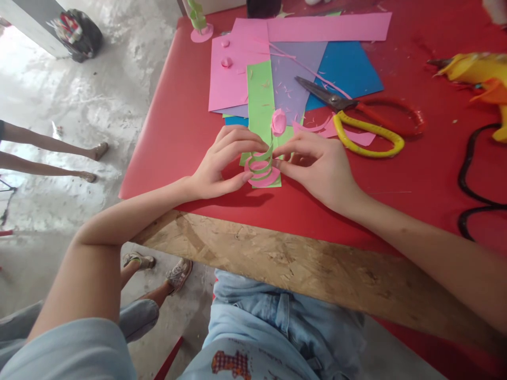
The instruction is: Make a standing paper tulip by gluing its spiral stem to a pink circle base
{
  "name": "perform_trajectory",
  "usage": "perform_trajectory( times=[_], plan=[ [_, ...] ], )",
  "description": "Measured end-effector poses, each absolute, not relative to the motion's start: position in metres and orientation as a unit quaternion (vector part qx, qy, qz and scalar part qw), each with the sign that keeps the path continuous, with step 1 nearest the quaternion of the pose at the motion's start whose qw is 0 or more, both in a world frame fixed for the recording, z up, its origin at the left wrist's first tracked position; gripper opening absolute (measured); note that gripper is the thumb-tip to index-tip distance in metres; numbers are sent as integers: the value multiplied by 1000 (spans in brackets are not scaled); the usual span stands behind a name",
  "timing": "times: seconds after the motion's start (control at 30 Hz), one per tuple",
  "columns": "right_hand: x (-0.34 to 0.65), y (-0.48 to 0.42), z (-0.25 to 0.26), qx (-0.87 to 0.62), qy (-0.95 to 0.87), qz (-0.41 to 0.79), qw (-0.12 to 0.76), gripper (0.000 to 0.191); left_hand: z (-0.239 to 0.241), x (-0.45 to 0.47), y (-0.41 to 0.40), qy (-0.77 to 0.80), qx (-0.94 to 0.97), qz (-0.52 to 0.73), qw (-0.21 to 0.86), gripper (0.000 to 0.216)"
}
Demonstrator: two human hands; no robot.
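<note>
A green paper spiral (261, 162) stands on a round pink paper base (264, 178) near the front edge of the red table (178, 126). A small rolled pink paper flower (278, 122) sits at the spiral's top. My left hand (222, 161) pinches the spiral from the left with thumb and fingers closed on it. From the right, my right hand (317, 163) pinches the same spiral, its fingertips close to those of the left.
Behind the hands lie sheets of pink (233, 63), green (260, 95), purple and blue paper (346, 66). Scissors (356, 119) with red and yellow handles rest to the right. A yellow glue gun (481, 74) and black cable (469, 174) lie far right. Another person's legs (51, 153) stand at left.
</note>
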State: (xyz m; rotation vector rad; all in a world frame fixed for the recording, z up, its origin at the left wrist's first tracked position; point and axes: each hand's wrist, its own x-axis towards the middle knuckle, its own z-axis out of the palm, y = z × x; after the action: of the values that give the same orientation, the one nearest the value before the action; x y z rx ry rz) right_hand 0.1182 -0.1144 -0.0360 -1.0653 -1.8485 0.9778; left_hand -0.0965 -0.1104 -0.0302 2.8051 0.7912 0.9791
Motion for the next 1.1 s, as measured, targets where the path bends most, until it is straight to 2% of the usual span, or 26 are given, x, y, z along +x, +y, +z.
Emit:
perform_trajectory(
  times=[0.1, 0.17, 0.37, 0.47, 0.8, 1.1],
  plan=[
    [118, -115, -35, -412, -728, 387, 388, 29, -31, -97, -111, 263, 904, 331, 56, 33],
    [118, -115, -35, -411, -728, 386, 388, 30, -33, -97, -111, 267, 898, 339, 81, 35],
    [118, -116, -37, -419, -729, 379, 386, 7, -37, -100, -109, 290, 897, 308, 130, 61],
    [119, -116, -38, -423, -729, 378, 384, 6, -38, -100, -108, 302, 903, 264, 157, 70],
    [118, -115, -39, -416, -728, 380, 390, 6, -43, -102, -106, 310, 909, 234, 150, 75],
    [118, -115, -37, -427, -736, 368, 376, 10, -41, -98, -110, 310, 907, 251, 133, 64]
  ],
)
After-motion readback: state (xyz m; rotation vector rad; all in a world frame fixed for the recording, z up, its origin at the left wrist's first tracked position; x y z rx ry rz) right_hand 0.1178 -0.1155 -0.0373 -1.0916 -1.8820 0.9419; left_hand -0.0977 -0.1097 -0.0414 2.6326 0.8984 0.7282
